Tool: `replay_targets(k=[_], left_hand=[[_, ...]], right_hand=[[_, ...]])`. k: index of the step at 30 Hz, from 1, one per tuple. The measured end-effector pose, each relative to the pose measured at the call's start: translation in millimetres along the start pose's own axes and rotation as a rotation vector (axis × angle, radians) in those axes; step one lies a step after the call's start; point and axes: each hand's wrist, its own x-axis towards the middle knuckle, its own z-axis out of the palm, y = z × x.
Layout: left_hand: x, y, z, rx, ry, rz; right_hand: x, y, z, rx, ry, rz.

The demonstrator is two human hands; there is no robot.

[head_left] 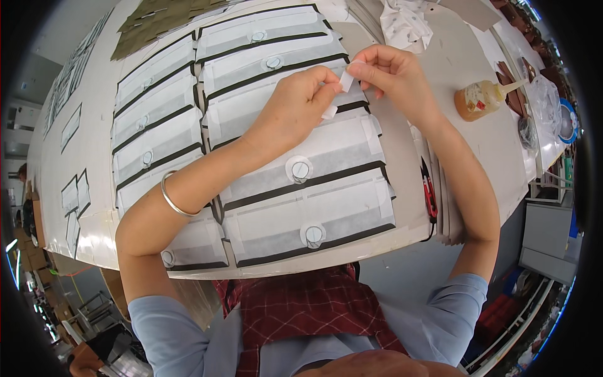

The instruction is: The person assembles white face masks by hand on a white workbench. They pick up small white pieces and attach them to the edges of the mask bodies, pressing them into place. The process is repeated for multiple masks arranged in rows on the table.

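Over the upper right of the panels, both my hands pinch a small white strip (346, 80). My left hand (296, 103) has its thumb and forefinger closed on the strip's left side. Fingertips of my right hand (391, 76) grip its upper right end. A second white scrap (330, 112) shows just under my left fingers; whether I hold it too is unclear. Below lie rows of white panels (352, 204) with black edges. Many carry a round metal disc (300, 170) on a pale circular patch. My left forearm hides part of the middle panels.
Right of the panels stands a bottle (477, 100) of amber liquid with a slanted nozzle. A red and black cutter (429, 195) lies near my right forearm. Olive pieces (160, 25) lie at the far left, crumpled white cloth (405, 25) at the back. The table's front edge (251, 273) curves before me.
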Motion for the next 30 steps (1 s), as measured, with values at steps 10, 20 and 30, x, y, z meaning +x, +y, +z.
replay_targets(k=[10, 20, 30], left_hand=[[46, -15, -40, 0.870, 0.128, 0.307], [53, -23, -38, 1.128, 0.028, 0.447], [52, -21, -36, 1.184, 0.018, 0.553]], right_hand=[[84, 18, -31, -0.336, -0.246, -0.063], [106, 15, -28, -0.386, -0.292, -0.045], [108, 19, -26, -0.387, -0.275, -0.069]])
